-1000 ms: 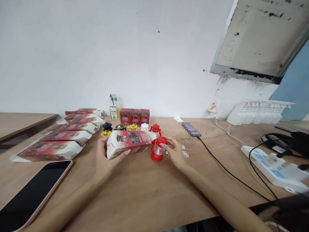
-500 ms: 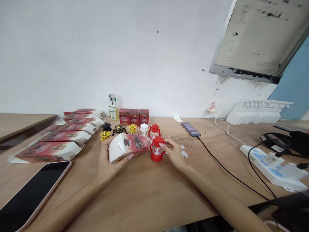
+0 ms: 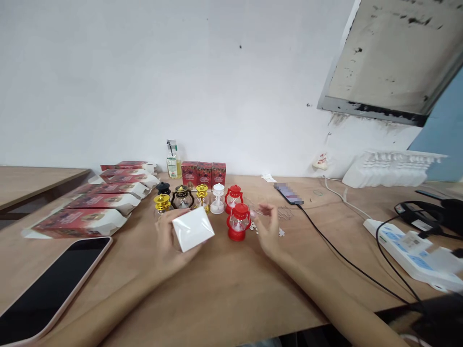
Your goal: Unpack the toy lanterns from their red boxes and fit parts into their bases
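Note:
My left hand [image 3: 170,241] is wrapped round a small box [image 3: 193,229], its plain white end turned toward me. Just right of the box a red lantern [image 3: 238,222] stands upright on the table. My right hand [image 3: 268,229] is beside that lantern, apart from it, fingers spread and nothing in them. Behind stand more small lanterns: a second red lantern [image 3: 234,197], a white lantern [image 3: 217,198], a gold lantern [image 3: 202,196], a bronze-black lantern [image 3: 182,197], another gold lantern [image 3: 162,204] and a black lantern [image 3: 163,188].
Several red printed boxes [image 3: 83,219] lie in a row at left, and red boxes [image 3: 204,174] stand by the wall. A large phone [image 3: 54,289] lies front left. Wire handles [image 3: 285,212], a cabled phone [image 3: 288,193] and a power strip [image 3: 408,250] are at right.
The box in my left hand has turned from showing its red printed side to its white end. My right hand has let go of the front red lantern and moved slightly right.

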Available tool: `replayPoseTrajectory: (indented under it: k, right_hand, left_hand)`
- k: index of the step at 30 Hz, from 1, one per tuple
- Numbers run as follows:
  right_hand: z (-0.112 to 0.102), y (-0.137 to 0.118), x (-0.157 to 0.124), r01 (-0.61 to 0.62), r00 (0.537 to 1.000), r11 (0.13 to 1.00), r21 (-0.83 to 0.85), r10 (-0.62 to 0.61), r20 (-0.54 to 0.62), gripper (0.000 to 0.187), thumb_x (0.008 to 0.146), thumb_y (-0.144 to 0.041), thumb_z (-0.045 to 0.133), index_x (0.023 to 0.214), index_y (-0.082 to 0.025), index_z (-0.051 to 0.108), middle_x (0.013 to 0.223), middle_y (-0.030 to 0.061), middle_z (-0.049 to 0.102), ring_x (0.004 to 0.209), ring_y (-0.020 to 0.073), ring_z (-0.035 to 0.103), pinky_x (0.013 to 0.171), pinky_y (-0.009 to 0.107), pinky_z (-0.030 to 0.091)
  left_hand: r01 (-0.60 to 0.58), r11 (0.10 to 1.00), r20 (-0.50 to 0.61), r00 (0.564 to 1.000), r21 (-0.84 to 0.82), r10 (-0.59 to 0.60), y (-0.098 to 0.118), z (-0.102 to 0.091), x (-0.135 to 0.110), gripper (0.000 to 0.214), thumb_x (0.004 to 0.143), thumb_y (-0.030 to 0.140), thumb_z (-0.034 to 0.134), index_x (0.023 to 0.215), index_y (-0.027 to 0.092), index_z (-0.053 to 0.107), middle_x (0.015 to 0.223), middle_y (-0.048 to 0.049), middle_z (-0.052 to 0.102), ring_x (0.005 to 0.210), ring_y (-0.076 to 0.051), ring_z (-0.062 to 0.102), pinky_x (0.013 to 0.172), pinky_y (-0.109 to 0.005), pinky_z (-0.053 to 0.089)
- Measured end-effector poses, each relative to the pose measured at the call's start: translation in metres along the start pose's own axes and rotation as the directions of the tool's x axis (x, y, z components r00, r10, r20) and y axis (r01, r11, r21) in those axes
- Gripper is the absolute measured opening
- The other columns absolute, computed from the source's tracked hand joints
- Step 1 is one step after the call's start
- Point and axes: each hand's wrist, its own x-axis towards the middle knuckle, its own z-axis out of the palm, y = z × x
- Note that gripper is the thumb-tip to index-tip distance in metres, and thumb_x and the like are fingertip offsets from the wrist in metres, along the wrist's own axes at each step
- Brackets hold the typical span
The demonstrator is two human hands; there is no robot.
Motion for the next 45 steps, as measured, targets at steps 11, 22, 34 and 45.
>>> replayPoseTrajectory:
  k: [11, 22, 34, 45]
  right_hand:
    - [0.002, -0.034, -0.042, 0.440, 0.791, 0.897, 0.038, -0.407, 0.457, 0.005, 0.083, -0.017, 0.049, 0.085, -0.019, 0.053, 0.068, 0.0009, 0.051, 0.067, 0.0152, 0.048, 0.062, 0.028, 0.041]
    - [0.007, -0.035, -0.047, -0.139, 0.793, 0.980, 0.144, 0.023, 0.609, 0.032, 0.091, -0.040, 0.038, 0.081, -0.016, 0.057, 0.046, -0.0065, 0.042, 0.039, 0.0078, 0.041, 0.042, 0.021, 0.033]
    - [0.008, -0.028, -0.047, -0.366, 0.683, 0.887, 0.282, 0.051, 0.728, 0.040, 0.085, -0.050, 0.047, 0.076, -0.014, 0.062, 0.042, -0.0063, 0.044, 0.034, 0.0058, 0.039, 0.037, 0.017, 0.030]
    - [0.007, -0.036, -0.054, 0.349, 0.652, 0.906, 0.238, -0.418, 0.633, 0.022, 0.086, -0.024, 0.049, 0.071, -0.015, 0.063, 0.048, -0.0028, 0.050, 0.043, 0.0070, 0.041, 0.044, 0.019, 0.032]
  left_hand:
    - [-0.617, 0.701, 0.400, 0.780, 0.359, 0.482, -0.011, 0.006, -0.018, 0.050, 0.073, 0.023, 0.058, 0.122, 0.021, 0.045, 0.110, -0.0077, 0.063, 0.097, -0.024, 0.053, 0.081, -0.035, 0.029]
    - [-0.650, 0.666, 0.385, 0.758, 0.368, 0.527, -0.006, 0.004, -0.009, 0.043, 0.074, 0.021, 0.057, 0.115, 0.020, 0.043, 0.104, -0.0102, 0.062, 0.100, -0.025, 0.056, 0.080, -0.038, 0.030]
    - [-0.689, 0.686, 0.451, 0.702, 0.232, 0.552, -0.011, 0.005, -0.006, 0.043, 0.078, 0.026, 0.055, 0.117, 0.017, 0.040, 0.109, -0.0129, 0.061, 0.103, -0.022, 0.056, 0.085, -0.037, 0.043]
    - [-0.678, 0.712, 0.456, 0.700, 0.181, 0.550, -0.017, 0.007, -0.007, 0.040, 0.080, 0.022, 0.053, 0.119, 0.017, 0.042, 0.113, -0.0136, 0.058, 0.105, -0.023, 0.055, 0.086, -0.040, 0.046]
